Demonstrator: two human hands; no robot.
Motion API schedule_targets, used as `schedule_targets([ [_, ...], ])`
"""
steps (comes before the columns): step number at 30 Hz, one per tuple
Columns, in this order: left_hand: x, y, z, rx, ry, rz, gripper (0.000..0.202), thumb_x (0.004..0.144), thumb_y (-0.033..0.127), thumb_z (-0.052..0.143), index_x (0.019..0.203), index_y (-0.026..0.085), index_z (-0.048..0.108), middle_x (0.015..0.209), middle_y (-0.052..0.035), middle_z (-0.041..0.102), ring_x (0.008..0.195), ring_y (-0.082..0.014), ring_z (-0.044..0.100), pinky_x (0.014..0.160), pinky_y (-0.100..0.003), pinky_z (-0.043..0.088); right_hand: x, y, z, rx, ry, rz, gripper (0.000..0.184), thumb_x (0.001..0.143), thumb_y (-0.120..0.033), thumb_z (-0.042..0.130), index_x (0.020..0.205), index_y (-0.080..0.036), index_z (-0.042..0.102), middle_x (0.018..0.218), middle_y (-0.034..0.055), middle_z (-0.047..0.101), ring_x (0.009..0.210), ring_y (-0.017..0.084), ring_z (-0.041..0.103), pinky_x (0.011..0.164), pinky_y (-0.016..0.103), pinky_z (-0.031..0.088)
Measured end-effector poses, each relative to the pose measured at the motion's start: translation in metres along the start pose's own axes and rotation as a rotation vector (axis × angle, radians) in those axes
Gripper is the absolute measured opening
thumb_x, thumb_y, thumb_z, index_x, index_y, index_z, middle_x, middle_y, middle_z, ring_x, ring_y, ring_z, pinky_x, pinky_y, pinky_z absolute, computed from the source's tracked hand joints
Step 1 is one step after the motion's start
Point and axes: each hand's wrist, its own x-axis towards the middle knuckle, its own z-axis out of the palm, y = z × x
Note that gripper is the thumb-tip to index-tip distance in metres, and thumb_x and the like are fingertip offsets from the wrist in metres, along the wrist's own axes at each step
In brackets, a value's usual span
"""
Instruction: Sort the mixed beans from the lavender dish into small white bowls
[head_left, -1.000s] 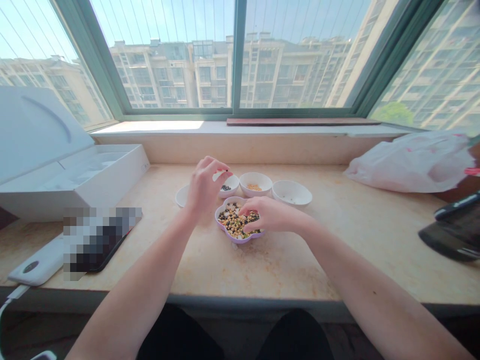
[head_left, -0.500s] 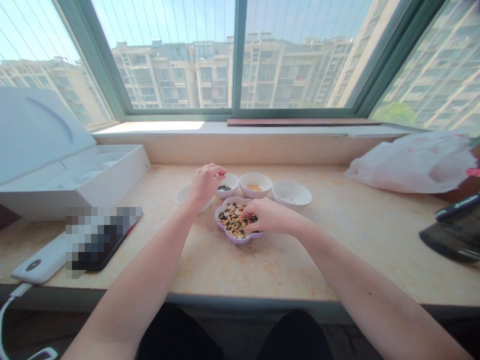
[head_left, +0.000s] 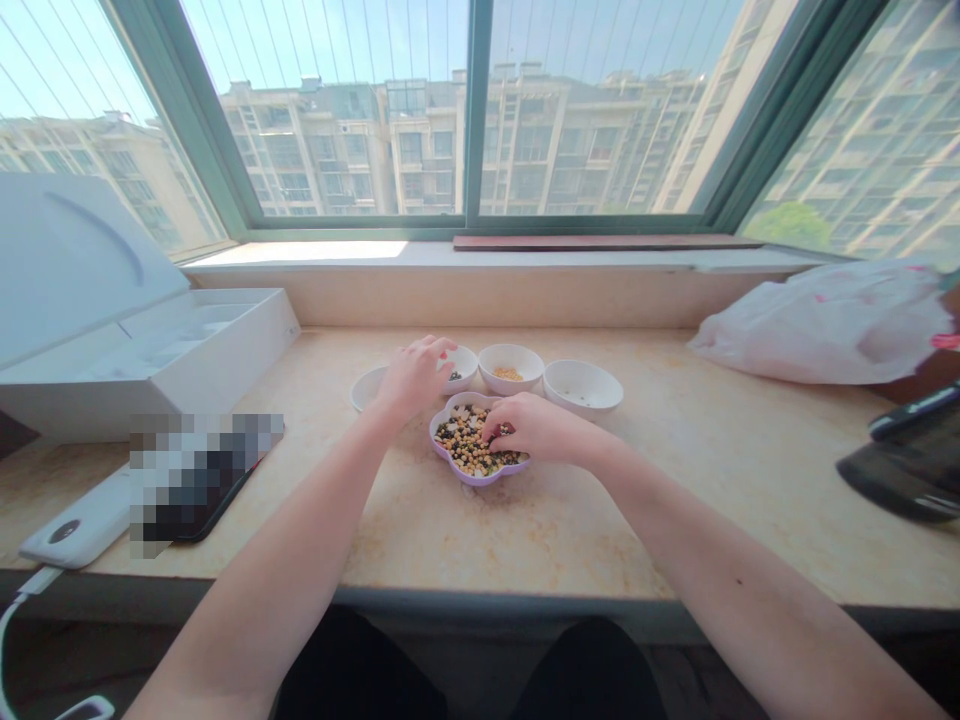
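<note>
A purple-rimmed, flower-shaped dish (head_left: 480, 480) holds a mix of black beans, yellow beans and pale flat pieces. Over its right side reaches my right hand (head_left: 529, 425), fingertips closed together down among the beans; what they pinch is too small to make out. My left hand (head_left: 416, 378) hovers at the front left of a white bowl of black beans (head_left: 469, 368), its thumb and fingers apart and nothing visible between them. That hand partly covers this bowl and another white bowl (head_left: 366, 388) at the far left.
A white bowl with yellow beans (head_left: 511, 358) stands behind the dish, and a white bowl with a few small bits (head_left: 583, 385) to its right. An open white box (head_left: 225, 345), phone (head_left: 217, 500) and power bank (head_left: 82, 525) lie left; a plastic bag (head_left: 817, 325) and dark object (head_left: 907, 470) right.
My left hand has lowered slightly toward the black-bean bowl and its fingers have parted. My right fingertips have drawn closer together in the dish.
</note>
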Motion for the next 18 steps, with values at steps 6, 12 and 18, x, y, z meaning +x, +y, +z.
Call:
schedule_targets([
  [6, -0.007, 0.003, 0.001, -0.040, -0.038, 0.010, 0.033, 0.097, 0.023, 0.055, 0.126, 0.022, 0.069, 0.113, -0.0067, 0.074, 0.099, -0.0220, 0.070, 0.100, -0.038, 0.050, 0.001, 0.003, 0.002, 0.006, 0.014, -0.004, 0.022, 0.084, -0.012, 0.065, 0.089, -0.024, 0.084, 0.093, 0.0037, 0.080, 0.082, 0.020, 0.070, 0.074, 0.030, 0.049],
  [12, -0.011, 0.006, -0.006, -0.059, -0.043, -0.006, 0.033, 0.097, 0.025, 0.055, 0.126, 0.022, 0.069, 0.116, -0.0060, 0.075, 0.099, -0.0212, 0.070, 0.100, -0.037, 0.051, 0.003, 0.006, 0.003, 0.032, 0.041, -0.075, 0.015, 0.086, -0.017, 0.070, 0.088, -0.023, 0.084, 0.097, 0.0058, 0.078, 0.084, 0.021, 0.069, 0.077, 0.031, 0.049],
  [18, -0.013, 0.011, -0.010, -0.023, -0.093, -0.034, 0.027, 0.097, 0.027, 0.055, 0.116, 0.022, 0.074, 0.109, -0.0058, 0.076, 0.095, -0.0212, 0.070, 0.094, -0.034, 0.052, 0.002, 0.005, 0.000, 0.077, 0.169, -0.080, 0.010, 0.085, -0.017, 0.074, 0.086, -0.022, 0.082, 0.086, 0.0035, 0.073, 0.077, 0.016, 0.064, 0.072, 0.028, 0.045],
])
